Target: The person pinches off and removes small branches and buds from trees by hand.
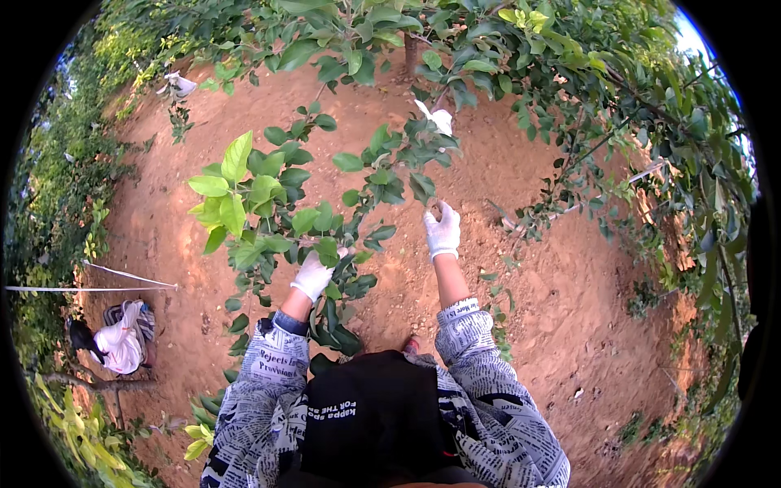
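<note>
My left hand (315,273), in a white glove, is among the leaves of a tree branch (305,241); leaves cover its fingers, so its grip cannot be made out. To the right, my right hand (443,228), also white-gloved, is raised over the bare soil with its fingers curled, just below the leaf tips of a leafy shoot (390,177). Whether something small is between its fingertips cannot be told. A white bag (437,118) hangs on a branch beyond that hand. Bright green young leaves (229,189) stand at the branch's left end.
Leafy boughs (647,116) hang at the right, and a trunk (411,55) rises ahead. Another person (122,341) is low down at the far left, near a white cord (91,288) and a bare branch (100,384). A second pale bag (179,84) hangs at upper left. Reddish soil (549,317) lies below.
</note>
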`<state>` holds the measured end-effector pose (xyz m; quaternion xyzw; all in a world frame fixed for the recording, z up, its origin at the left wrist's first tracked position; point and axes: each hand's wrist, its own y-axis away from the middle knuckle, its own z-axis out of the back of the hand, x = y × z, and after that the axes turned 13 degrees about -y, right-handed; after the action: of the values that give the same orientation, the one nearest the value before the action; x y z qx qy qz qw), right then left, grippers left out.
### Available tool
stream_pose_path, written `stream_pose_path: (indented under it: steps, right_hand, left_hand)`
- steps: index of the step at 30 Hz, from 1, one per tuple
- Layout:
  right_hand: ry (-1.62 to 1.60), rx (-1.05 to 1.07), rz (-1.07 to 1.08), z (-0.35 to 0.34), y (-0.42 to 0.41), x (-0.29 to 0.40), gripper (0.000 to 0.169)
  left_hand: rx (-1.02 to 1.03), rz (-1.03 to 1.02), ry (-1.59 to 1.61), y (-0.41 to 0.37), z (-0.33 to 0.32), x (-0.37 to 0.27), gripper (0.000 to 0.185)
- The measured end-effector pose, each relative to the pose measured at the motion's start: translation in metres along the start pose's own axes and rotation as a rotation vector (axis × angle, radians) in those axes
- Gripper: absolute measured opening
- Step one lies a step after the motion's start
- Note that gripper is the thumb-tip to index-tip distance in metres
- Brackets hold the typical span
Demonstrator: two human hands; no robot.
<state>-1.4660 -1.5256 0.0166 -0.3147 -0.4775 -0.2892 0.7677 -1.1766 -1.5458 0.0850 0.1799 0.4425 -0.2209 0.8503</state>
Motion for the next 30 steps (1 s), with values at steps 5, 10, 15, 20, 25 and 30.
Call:
stream_pose_path:
  steps: [5, 10, 15, 20, 25, 30]
  right_hand:
    - [-0.108, -0.082, 0.128, 0.021, -0.001, 0.008, 0.024]
    - [-0.156, -0.06, 0.054, 0.035, 0.002, 0.025, 0.02]
    - [-0.182, 0.009, -0.022, 0.029, 0.02, 0.012, 0.023]
    - [-0.416, 0.278, -0.085, 0.005, 0.068, 0.011, 0.015]
    - [-0.351, 0.371, -0.058, -0.001, 0.091, 0.031, 0.017]
    - [-0.341, 0.552, -0.109, -0.009, 0.113, 0.034, 0.023]
  left_hand:
    - [0.043, -0.061, -0.003, -0.004, -0.001, 0.01, 0.03]
    - [0.032, -0.144, -0.018, -0.006, -0.001, 0.018, 0.028]
    - [0.007, -0.035, -0.008, -0.009, -0.004, 0.013, 0.033]
    - [0.019, -0.066, -0.036, -0.014, 0.006, 0.017, 0.034]
    - [0.027, -0.191, -0.144, -0.02, 0.009, 0.02, 0.028]
    - [-0.063, -0.42, -0.414, -0.039, -0.001, 0.078, 0.031]
